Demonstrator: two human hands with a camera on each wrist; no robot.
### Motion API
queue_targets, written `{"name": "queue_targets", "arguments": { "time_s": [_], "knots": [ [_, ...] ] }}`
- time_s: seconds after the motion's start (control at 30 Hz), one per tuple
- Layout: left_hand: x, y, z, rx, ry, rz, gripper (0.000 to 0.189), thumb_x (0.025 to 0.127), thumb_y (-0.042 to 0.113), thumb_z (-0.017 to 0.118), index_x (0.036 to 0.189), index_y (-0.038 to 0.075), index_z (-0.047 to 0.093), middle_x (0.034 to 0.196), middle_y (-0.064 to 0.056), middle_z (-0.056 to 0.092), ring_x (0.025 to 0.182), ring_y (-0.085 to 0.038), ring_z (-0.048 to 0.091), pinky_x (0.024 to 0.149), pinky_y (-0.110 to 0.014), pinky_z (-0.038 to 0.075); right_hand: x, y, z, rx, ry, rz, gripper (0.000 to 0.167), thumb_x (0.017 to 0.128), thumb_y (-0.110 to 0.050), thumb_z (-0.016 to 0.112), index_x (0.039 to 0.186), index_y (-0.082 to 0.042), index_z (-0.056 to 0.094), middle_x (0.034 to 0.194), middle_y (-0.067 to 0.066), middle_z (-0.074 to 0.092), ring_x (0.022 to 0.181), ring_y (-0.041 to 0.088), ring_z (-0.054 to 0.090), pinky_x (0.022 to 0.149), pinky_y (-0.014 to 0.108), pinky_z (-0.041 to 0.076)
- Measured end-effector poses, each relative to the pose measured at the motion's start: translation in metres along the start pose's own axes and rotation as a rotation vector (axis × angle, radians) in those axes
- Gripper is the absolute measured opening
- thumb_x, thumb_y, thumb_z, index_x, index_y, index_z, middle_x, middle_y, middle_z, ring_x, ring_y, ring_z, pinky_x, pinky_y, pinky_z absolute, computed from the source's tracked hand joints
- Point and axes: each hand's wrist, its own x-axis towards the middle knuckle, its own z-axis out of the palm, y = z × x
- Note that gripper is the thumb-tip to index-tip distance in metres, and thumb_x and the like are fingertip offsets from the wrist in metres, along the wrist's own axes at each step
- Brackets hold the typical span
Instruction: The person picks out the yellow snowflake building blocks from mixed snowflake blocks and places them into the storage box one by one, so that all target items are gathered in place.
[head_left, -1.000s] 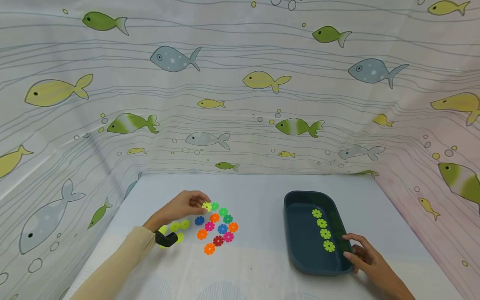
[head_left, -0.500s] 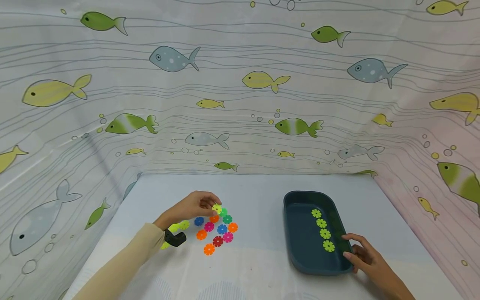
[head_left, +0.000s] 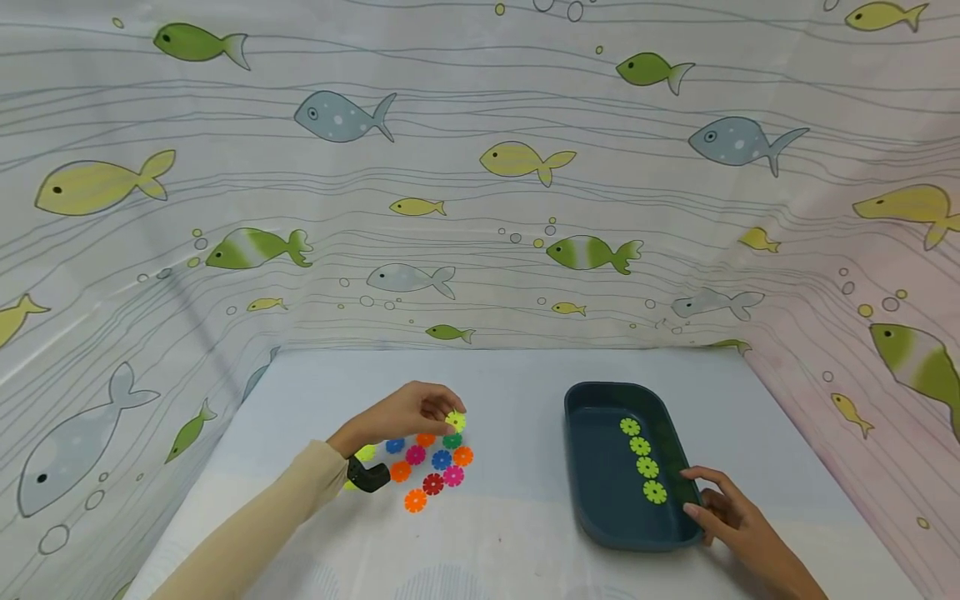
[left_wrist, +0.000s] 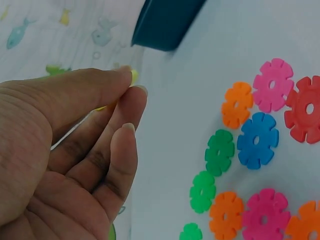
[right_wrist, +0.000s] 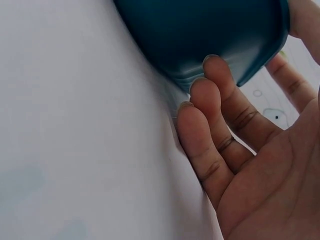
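The pale tabletop (head_left: 510, 400) in front of me runs back to a white sheet (head_left: 450, 62) that rises behind it and along both sides like the walls of a booth, drawn all over with thin wavy lines, bubbles (head_left: 515, 238) and green, yellow and grey-blue fish (head_left: 527, 160). The right-hand side looks pinkish, and close to me the tabletop bears faint striped circles (head_left: 442, 583). My left hand (head_left: 422, 408), over the left part of the table, pinches a yellow disc (head_left: 455, 422) between thumb and fingertips, lifted above the surface. Below it lie loose notched discs (head_left: 442, 459) in orange, pink, blue, red and green, close together, some touching; yellow-green pieces (head_left: 366, 452) peek out by my wrist, partly hidden. Well apart to the right sits a dark blue tray (head_left: 607, 500), flat on the table, with four yellow-green discs (head_left: 647, 467) in a slanting row inside. My right hand (head_left: 731, 521) grips its right side near the corner closest to me, thumb and index over the rim, the other fingers curled against the outside.
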Motion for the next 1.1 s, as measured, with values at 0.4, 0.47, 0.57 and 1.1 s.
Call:
{"name": "queue_targets", "arguments": {
  "time_s": [0.4,0.47,0.57,1.1],
  "knots": [
    [0.015,0.012,0.010,-0.015,-0.059,0.028,0.026,0.094,0.015,0.078,0.119,0.018,0.071,0.109,-0.003,0.071,0.098,-0.024,0.067,0.088,-0.034,0.058,0.000,-0.004,0.001,0.002,0.010,0.019,0.048,0.106,-0.003,0.055,0.149,-0.003,0.035,0.076,0.007,0.051,0.061,0.028,0.055,0.061,0.037,0.055],
    [0.018,0.014,0.012,-0.018,-0.061,0.026,0.026,0.093,0.016,0.078,0.119,0.018,0.071,0.109,-0.003,0.071,0.099,-0.024,0.067,0.088,-0.034,0.058,0.000,-0.006,0.001,-0.001,0.004,0.015,0.048,0.106,-0.004,0.054,0.150,-0.003,0.033,0.076,0.008,0.051,0.061,0.028,0.055,0.061,0.037,0.055],
    [0.022,0.017,0.015,-0.023,-0.069,0.031,0.026,0.093,0.016,0.078,0.119,0.018,0.071,0.109,-0.003,0.071,0.099,-0.024,0.067,0.088,-0.034,0.058,0.000,-0.008,0.001,0.003,0.010,0.030,0.048,0.106,-0.004,0.055,0.149,-0.004,0.034,0.077,0.008,0.051,0.062,0.028,0.055,0.061,0.037,0.055],
    [0.045,0.027,0.034,0.002,-0.130,0.085,0.026,0.093,0.017,0.079,0.118,0.021,0.072,0.109,0.001,0.071,0.098,-0.020,0.067,0.089,-0.032,0.057,0.000,-0.012,0.003,0.007,0.019,0.031,0.049,0.105,-0.005,0.057,0.149,-0.004,0.035,0.077,0.009,0.052,0.062,0.028,0.056,0.061,0.037,0.054]
  ]
}}
